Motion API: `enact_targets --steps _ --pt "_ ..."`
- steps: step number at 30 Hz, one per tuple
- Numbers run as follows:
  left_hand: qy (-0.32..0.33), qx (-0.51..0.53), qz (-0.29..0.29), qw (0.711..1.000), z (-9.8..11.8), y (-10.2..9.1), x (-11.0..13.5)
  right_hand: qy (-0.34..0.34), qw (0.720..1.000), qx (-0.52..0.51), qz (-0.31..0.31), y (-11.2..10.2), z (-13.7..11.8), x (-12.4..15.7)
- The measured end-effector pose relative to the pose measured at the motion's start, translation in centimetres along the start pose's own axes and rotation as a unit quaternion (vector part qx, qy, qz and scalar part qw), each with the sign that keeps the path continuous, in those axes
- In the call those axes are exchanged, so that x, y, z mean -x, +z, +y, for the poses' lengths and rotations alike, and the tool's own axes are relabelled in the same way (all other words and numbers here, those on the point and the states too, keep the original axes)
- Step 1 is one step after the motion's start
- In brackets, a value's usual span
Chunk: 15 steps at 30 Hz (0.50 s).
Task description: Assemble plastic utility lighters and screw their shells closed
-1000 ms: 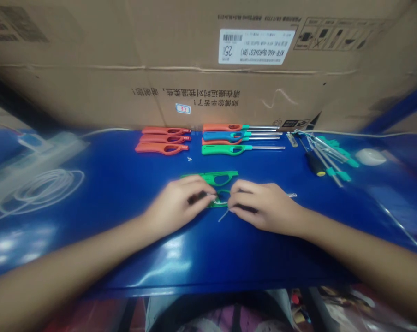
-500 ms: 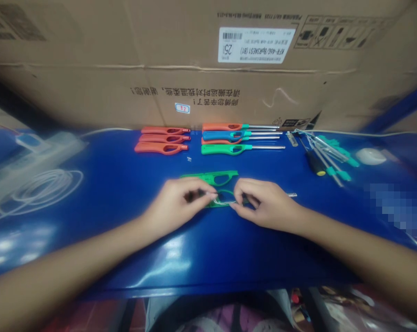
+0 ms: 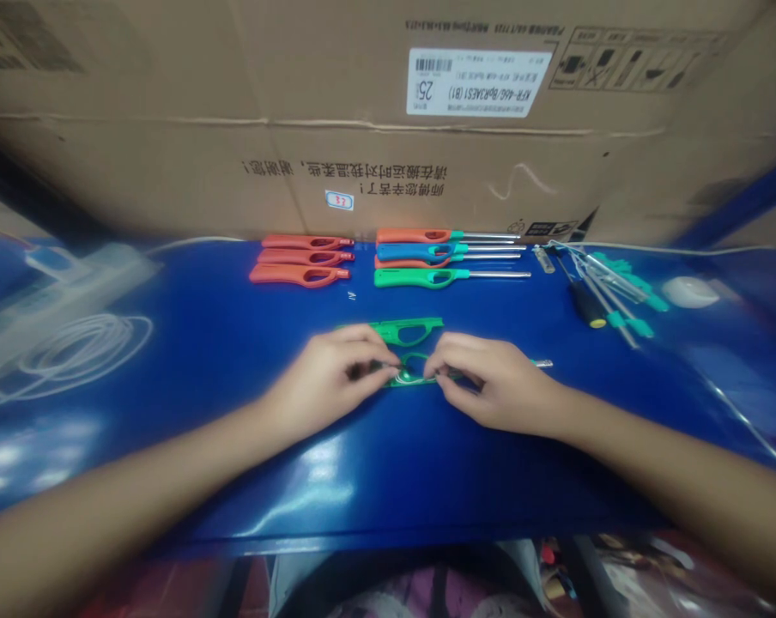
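Right, green shell [image 3: 414, 371] first: it lies flat on the blue table [image 3: 388, 481], near the middle and just in front of me, open side up as far as I can tell. A thin metal tube [image 3: 542, 364] sticks out past its right end.

- Left hand [image 3: 333, 378]: fingers curled in, thumb and forefinger pinched at the shell's left end on something small and dark. I can't make out what it is.
- Right hand [image 3: 491, 382]: fingers bent, tips closed on the shell's right part and pressing it to the table.
- Second green shell [image 3: 404, 330]: just behind the first and apart from both hands. It looks like the matching half, not yet fitted.

Progress, as I judge it: this piece is mid-way, with its insides going in and the cover off.

- Four whole lighters [image 3: 439, 255] with tubes are lined up at the back, so four look done.
- Three orange shells [image 3: 301, 257] lie to their left with no tubes, and look untouched.
- Spare tubes with teal ends [image 3: 613, 292] are heaped at the right beside a black screwdriver [image 3: 587, 307], so stock is left.

Further out:

- A white round thing [image 3: 689, 292] sits at the far right, blurred.
- A coil of white tubing [image 3: 72, 348] lies at the left.
- A cardboard box [image 3: 388, 146] walls off the back.
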<state>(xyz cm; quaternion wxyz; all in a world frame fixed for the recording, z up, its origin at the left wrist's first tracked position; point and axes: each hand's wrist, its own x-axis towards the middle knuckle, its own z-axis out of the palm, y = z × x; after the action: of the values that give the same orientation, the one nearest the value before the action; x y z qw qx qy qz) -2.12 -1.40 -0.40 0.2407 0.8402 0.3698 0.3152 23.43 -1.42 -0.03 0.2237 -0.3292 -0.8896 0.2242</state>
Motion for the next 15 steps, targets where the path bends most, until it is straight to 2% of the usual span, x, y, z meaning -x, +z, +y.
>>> enact_targets --steps 6,15 --pt "0.012 -0.024 0.003 1.000 -0.1 -0.4 0.0 0.002 1.000 0.006 0.001 -0.1 -0.1 0.0" --pt "0.039 -0.046 -0.029 0.998 -0.3 -1.2 0.0 -0.009 1.000 0.020 -0.016 -0.2 -0.2 0.2"
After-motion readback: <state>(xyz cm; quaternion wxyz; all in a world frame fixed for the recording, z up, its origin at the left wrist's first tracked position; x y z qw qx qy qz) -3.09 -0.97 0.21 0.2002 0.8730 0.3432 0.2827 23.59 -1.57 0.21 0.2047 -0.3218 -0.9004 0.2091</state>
